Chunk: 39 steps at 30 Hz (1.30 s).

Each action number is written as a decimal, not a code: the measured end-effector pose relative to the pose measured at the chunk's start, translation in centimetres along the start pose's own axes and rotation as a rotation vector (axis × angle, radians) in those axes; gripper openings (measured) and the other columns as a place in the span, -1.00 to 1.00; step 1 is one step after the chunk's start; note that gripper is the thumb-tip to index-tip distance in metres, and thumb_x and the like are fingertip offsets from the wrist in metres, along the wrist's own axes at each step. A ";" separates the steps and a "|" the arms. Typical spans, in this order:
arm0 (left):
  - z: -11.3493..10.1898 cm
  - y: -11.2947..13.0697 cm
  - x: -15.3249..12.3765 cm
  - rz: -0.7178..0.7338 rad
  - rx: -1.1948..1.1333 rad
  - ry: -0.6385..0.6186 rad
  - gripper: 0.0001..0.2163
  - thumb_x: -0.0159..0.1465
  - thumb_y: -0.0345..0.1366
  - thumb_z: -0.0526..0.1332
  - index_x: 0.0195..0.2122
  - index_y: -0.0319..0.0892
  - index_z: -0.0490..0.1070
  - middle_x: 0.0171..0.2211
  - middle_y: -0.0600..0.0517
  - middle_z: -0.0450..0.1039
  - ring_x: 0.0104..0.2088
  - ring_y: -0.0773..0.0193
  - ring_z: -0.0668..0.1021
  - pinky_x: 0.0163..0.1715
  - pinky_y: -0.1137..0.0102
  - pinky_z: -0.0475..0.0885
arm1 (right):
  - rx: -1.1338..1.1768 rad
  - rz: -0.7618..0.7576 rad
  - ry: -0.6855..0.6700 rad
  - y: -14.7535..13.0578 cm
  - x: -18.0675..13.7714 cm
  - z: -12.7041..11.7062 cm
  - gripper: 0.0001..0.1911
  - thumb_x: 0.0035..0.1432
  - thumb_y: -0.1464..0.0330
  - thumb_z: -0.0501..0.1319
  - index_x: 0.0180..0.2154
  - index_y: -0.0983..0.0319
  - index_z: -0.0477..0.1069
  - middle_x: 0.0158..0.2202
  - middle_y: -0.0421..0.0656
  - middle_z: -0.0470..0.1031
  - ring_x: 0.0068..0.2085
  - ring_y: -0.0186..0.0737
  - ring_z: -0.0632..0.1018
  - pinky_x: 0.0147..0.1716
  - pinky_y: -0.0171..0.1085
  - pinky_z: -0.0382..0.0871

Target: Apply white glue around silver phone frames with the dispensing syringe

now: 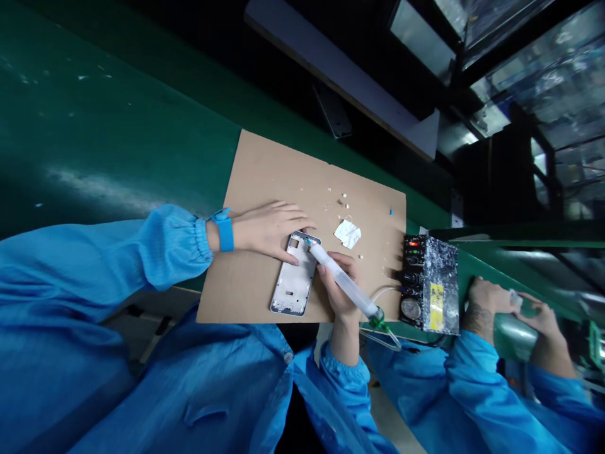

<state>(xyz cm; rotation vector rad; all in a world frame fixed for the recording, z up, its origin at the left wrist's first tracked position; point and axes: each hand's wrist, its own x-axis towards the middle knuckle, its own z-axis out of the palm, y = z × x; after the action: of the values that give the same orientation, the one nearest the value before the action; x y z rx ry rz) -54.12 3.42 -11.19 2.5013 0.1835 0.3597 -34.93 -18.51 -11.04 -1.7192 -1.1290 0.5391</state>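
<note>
A white phone frame (293, 280) with a dark rim lies on the brown cardboard sheet (265, 170). My left hand (274, 230), a blue band at its wrist, steadies the frame. Its thumb rests on the frame's face, while the other fingers reach past the top edge. In my right hand (341, 287) is a translucent dispensing syringe (347, 284), tilted, its tip at the frame's upper right corner. Whether the tip touches the frame I cannot tell. A green cap with a thin tube sits on the syringe's back end.
Crumpled white paper (348, 233) and small scraps lie right of the frame. A dispenser box (430, 284) with a gauge and lit display stands at the cardboard's right edge. Beyond it are a co-worker's hands (513, 306). A shelf (340, 75) runs behind the green table (118, 126).
</note>
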 end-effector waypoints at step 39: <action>-0.3 0.0 0.2 -0.019 -0.004 -0.040 -0.30 0.37 0.30 0.34 0.33 -0.10 0.45 0.23 -0.12 0.60 0.19 -0.06 0.53 0.21 0.17 0.32 | -0.079 -0.007 0.005 0.0 0.2 -0.3 -0.57 0.31 -0.01 0.49 0.00 0.14 0.63 -0.09 -0.04 0.72 -0.16 -0.07 0.71 -0.16 -0.11 0.69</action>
<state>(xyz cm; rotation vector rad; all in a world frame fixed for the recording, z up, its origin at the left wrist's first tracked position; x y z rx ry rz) -53.99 3.60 -10.95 2.4985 0.1906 0.3016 -34.65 -18.42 -10.86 -1.7822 -1.1664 0.4917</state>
